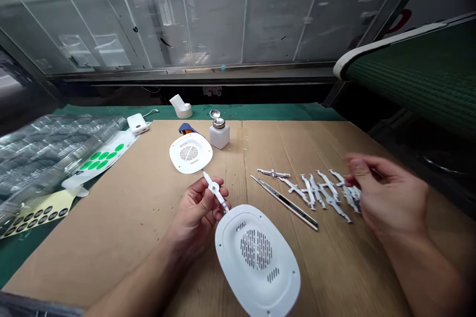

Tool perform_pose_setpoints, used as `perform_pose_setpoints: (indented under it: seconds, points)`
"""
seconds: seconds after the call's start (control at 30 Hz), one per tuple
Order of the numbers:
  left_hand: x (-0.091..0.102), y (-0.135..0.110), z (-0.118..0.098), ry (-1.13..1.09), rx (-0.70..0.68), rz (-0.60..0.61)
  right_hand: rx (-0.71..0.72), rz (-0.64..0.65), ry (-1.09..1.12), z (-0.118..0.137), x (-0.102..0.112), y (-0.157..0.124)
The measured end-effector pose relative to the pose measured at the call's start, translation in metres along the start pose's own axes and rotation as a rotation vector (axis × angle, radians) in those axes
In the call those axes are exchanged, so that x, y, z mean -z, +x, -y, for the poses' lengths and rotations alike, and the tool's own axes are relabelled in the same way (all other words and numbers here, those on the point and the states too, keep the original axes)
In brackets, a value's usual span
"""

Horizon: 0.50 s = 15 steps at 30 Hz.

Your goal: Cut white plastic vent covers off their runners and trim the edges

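Observation:
My left hand is closed around a white plastic runner. The runner reaches between two white oval perforated covers: the far cover and the larger-looking near cover; whether it is still joined to both I cannot tell. On the right, my right hand, slightly blurred, has its fingers curled and pinched at the edge of a pile of white plastic runners. What sits in its fingertips, if anything, is hidden. Between the hands lies a slim knife or tweezer-like tool with a dark stripe.
Behind the far cover stand a white pump bottle with its lid up, a blue-orange object and a tape roll. Clear plastic trays, green stickers and a white box lie left. A green conveyor overhangs right.

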<state>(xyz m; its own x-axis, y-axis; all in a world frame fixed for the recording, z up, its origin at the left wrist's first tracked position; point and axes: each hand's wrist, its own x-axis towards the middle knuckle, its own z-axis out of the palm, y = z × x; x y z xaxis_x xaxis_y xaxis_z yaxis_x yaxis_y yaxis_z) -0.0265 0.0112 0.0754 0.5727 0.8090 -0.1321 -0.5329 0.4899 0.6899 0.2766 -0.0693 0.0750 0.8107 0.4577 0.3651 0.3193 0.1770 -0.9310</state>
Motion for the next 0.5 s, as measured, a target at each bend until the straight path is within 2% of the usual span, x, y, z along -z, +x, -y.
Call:
perform_pose_setpoints:
  seconds: [0.13,0.3,0.5]
  points:
    - [0.002,0.001,-0.001,-0.006,-0.021,0.013,0.047,0.041,-0.058,0.0,-0.004,-0.008]
    - [0.004,0.002,-0.002,0.016,-0.04,0.01,0.067,0.27,-0.18,0.006,-0.009,-0.021]
    - [0.004,0.002,-0.002,0.041,-0.036,0.007,0.103,0.335,-0.205,0.009,-0.008,-0.027]
